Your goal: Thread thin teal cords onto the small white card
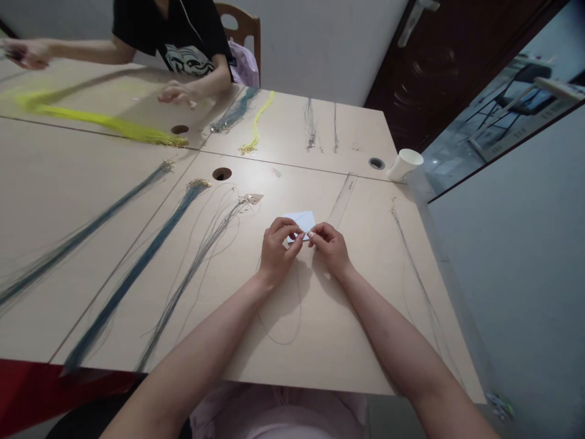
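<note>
My left hand [280, 249] and my right hand [331, 246] meet fingertip to fingertip over the middle of the table, both pinched. A thin grey cord [300, 305] hangs from my left fingers and loops on the tabletop below them. Whatever sits between my right thumb and forefinger is too small to make out. Just behind the fingertips lies a white piece of paper [305, 218], partly covered by my hands. A clear ruler [343, 198] rests beyond my right hand.
Blue-grey cord bundles [150, 265] with metal ends lie to the left. A yellow bundle [114, 125] stretches before a person in a black shirt [183, 36] across the table [365, 341]. At the right are a white cup [405, 164] and a few loose cords [414, 262].
</note>
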The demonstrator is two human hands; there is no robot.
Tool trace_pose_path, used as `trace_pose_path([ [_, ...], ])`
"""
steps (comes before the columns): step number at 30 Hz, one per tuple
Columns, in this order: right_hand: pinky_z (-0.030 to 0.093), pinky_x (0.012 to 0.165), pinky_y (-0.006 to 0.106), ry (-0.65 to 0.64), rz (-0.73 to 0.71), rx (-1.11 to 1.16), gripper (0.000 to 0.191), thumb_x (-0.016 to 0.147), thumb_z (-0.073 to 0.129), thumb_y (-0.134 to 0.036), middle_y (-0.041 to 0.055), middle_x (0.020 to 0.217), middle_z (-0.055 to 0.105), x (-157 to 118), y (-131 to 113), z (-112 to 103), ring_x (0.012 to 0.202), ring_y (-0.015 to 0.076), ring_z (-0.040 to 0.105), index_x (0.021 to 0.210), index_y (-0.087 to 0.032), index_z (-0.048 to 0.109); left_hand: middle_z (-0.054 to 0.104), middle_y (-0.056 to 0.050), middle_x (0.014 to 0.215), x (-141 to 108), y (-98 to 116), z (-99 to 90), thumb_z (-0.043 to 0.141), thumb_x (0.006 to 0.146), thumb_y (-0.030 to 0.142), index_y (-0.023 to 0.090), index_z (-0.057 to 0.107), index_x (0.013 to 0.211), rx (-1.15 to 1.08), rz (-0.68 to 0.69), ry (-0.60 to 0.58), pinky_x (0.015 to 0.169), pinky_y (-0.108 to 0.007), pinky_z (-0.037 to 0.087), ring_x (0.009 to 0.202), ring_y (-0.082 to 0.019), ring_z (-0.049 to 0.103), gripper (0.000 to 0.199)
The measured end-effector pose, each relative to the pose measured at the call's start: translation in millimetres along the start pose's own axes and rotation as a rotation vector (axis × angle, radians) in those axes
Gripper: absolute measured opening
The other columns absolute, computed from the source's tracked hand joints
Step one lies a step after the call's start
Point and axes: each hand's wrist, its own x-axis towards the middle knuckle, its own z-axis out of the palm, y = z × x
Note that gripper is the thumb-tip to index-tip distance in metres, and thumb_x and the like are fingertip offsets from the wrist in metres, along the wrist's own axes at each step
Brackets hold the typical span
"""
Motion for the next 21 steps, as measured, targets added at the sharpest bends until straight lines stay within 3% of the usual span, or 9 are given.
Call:
trace_pose_path([
  [21, 0.04, 0.057, 0.025, 0.005, 0.007, -0.002, 0.01, 0.075, 0.057, -0.028, -0.0038, 0.06, 0.053, -0.5, -2.2, 0.8, 0.057, 0.0115, 0.051, 0.069, -0.02, 0.054, 0.054, -0.003, 0.086, 0.9, -1.8, 0.6, 0.059, 0.076, 0.02, 0.017, 0.061, 0.077, -0.049, 0.007, 0.001, 0.065, -0.026, 0.047, 0.066, -0.009, 0.052, 0.003],
])
